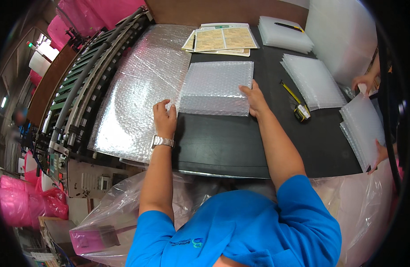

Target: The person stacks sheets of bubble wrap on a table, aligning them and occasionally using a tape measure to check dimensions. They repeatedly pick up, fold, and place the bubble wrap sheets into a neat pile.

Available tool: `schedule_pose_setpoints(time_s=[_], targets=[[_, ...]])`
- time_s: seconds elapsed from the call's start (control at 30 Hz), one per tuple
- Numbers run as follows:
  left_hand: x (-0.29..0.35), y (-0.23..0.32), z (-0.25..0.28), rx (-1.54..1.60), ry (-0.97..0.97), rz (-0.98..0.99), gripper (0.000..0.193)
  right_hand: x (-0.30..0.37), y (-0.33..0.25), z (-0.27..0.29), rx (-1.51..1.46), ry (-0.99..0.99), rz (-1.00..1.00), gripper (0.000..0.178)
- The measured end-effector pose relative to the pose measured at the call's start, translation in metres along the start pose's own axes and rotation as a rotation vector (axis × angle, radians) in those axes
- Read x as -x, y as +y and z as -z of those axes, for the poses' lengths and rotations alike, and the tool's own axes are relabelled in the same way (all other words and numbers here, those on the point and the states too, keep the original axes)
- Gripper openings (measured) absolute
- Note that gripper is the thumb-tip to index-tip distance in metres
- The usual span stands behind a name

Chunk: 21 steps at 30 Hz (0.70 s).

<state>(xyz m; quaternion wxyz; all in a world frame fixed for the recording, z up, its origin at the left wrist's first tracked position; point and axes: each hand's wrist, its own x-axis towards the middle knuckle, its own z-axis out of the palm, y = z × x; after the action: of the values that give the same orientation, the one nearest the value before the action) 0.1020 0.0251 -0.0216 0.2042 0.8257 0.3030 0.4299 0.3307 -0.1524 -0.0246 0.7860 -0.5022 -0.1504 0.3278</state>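
Gripping the R edge of a clear bubble pouch [218,80], the R hand [254,99] is clamped w/ thumb on top, fingers at the edge, just R of frame ctr. Pouch lies flat, upper ctr, on a black table [214,147], a fold or seam line running across its lower part. L hand [165,118], ctr-left, has thumb & fingers apart, loosely bent, just beside the pouch's lower L corner; can't tell if it's touching. Silver watch [162,141] on L wrist.

Big bubble sheet [138,84] spreads flat from upper ctr down to the L side, nr the L hand, next to a roller machine [80,84] at upper L. Control panel [58,167] w/ buttons sits mid-left, below the rollers. Stack of printed papers [225,38] at top ctr, above the pouch.

Upper R: pouch stack [280,38] w/ a blk & yellow tool [289,27] on top. Below that, a fanned pile [316,84] of pouches; yellow tape measure [301,112] just L of it, blade partly out. Far R edge: co-worker's hands [366,82] holding a pouch bundle [363,129], one hand at top, other nr btm. Pink wrapped rolls [29,200] at lower L; blue shirt [240,231] fills btm ctr.
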Motion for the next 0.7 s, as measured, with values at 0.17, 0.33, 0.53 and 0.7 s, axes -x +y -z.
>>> schedule_pose_setpoints(time_s=[0.17, 0.33, 0.53, 0.7], targets=[[0.001, -0.001, 0.001, 0.024, -0.027, 0.051, 0.021, 0.006, -0.005, -0.005, 0.022, 0.064, -0.019, 0.083], [0.000, -0.001, 0.001, 0.037, -0.030, 0.057, 0.020, 0.003, -0.003, -0.001, 0.013, 0.030, -0.027, 0.086], [0.000, -0.002, 0.001, 0.045, -0.021, 0.036, 0.019, -0.006, 0.006, 0.006, 0.036, 0.019, 0.010, 0.086], [0.002, -0.002, 0.003, 0.068, 0.094, -0.053, 0.017, 0.001, 0.000, 0.000, 0.014, 0.018, -0.012, 0.087]])
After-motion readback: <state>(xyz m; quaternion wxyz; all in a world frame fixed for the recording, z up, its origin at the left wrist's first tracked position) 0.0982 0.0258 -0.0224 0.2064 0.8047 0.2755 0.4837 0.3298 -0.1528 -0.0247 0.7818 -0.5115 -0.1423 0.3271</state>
